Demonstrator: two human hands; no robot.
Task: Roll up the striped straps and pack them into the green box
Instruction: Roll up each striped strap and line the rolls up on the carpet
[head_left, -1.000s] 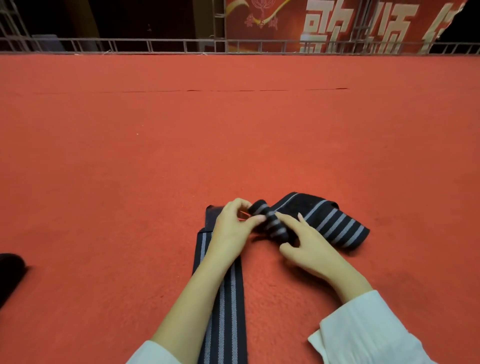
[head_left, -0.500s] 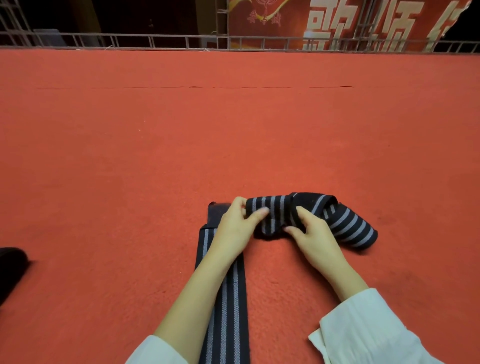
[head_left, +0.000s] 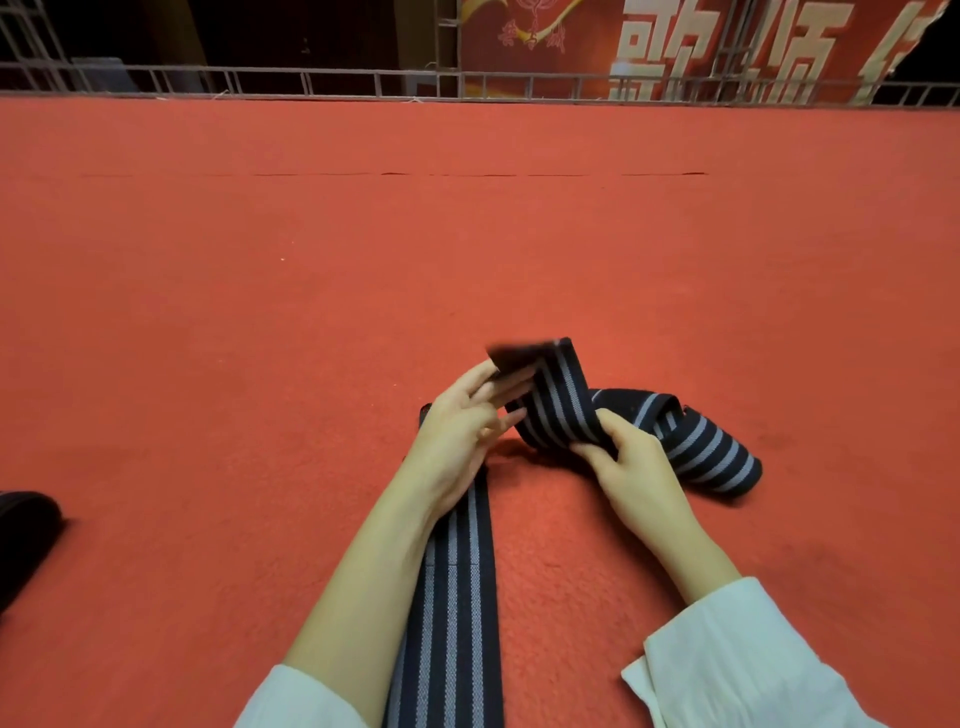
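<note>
Red carpet (head_left: 311, 312), open to its far edge.
Left hand (head_left: 462, 431) pinches, right hand (head_left: 628, 462) grips striped strap (head_left: 558, 400), now lifted.

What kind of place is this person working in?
Probably a stage or event platform: a wide red carpet covers the floor, a metal railing runs along its far edge, and a red banner with large pale characters hangs behind.

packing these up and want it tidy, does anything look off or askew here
Nothing spilled or damaged. The striped strap between the left hand and right hand is a loose, twisted loop rather than a tight roll, and its tail lies bunched on the red carpet. No green box is in view.
</note>
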